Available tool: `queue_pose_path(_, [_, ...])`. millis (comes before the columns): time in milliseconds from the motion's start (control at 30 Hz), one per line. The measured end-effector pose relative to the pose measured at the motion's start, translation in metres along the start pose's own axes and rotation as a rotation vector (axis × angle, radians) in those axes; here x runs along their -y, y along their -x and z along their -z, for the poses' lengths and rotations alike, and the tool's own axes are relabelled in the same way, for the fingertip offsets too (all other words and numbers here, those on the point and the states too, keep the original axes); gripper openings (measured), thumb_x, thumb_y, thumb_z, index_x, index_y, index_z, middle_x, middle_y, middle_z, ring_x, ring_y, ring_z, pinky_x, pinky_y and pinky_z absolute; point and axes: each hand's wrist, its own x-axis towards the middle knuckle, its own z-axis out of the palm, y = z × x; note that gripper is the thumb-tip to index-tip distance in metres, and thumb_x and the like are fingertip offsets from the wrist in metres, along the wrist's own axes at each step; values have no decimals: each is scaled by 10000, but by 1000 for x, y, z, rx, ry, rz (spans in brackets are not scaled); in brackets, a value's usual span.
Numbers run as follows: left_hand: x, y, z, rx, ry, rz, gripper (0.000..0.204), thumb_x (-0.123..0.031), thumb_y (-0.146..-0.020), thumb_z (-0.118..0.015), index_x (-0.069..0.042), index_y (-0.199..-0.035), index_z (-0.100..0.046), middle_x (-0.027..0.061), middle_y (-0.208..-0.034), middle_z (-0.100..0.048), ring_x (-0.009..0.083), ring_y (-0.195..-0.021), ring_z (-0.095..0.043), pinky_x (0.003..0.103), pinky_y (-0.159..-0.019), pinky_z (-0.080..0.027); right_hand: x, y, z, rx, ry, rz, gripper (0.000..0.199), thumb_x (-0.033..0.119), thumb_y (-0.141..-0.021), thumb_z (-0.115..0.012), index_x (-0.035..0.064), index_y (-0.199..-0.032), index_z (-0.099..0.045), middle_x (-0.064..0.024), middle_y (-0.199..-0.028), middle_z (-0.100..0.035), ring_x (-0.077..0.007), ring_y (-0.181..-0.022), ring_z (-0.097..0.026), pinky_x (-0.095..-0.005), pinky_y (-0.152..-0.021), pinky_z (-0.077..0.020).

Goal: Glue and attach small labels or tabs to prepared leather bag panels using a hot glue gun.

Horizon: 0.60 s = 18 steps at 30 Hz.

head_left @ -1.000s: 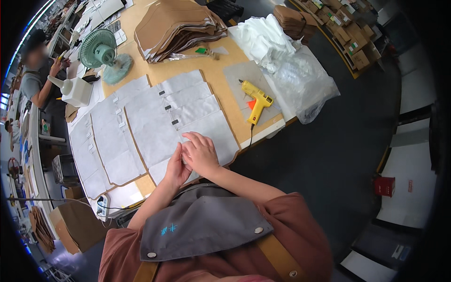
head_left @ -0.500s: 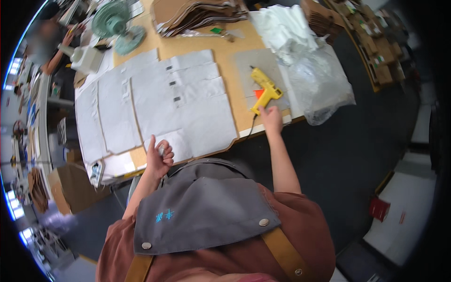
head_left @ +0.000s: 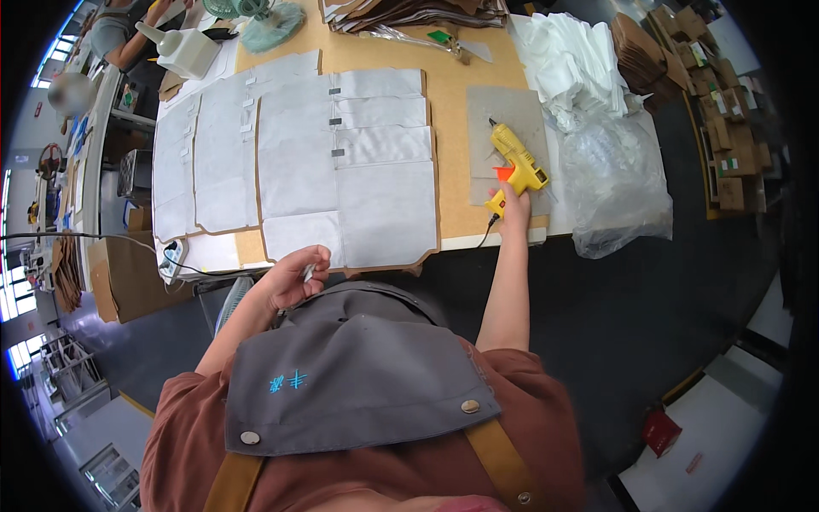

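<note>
Glue gun (head_left: 517,162) handle in right hand (head_left: 514,207) grip; left hand (head_left: 294,278) pinches small strip (head_left: 308,271).

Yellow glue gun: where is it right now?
In the head view the yellow glue gun lies on a grey mat at the table's right side, beside the clear plastic bags, with the right hand at its handle.

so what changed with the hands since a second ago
Both hands left the grey sheets, where they had been pressing together. The right hand reached out to the right and now grips the handle of the yellow glue gun, which lies where it did on its grey mat. The left hand drew back to the table edge, pinching a small pale piece. Sheets, fan and plastic bags are unmoved.
</note>
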Motion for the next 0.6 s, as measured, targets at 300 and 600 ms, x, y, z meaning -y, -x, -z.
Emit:
queue_pose_path(300, [9,-7,-2,-13,80,56,202,-149,-896,-460,-69,-711,-467,-15,-699,-390,90,-615,-403,212,-510,-393,-6,28,22,36,-622,66,548,50,-869,-633,134,-1346,-378,-69,-1125,-561,-197,-901,-631,-332,-791,-513])
queue_pose_path(600, [12,-7,-4,-566,-400,2,448,-402,-958,-589,-162,-637,-389,-81,-576,-298,42,-484,-239,235,-418,-183,38,65,45,305,-844,439,628,428,-823,-726,131,-1314,-470,-121,-1325,-487,-194,-788,-612,-323,-694,-509])
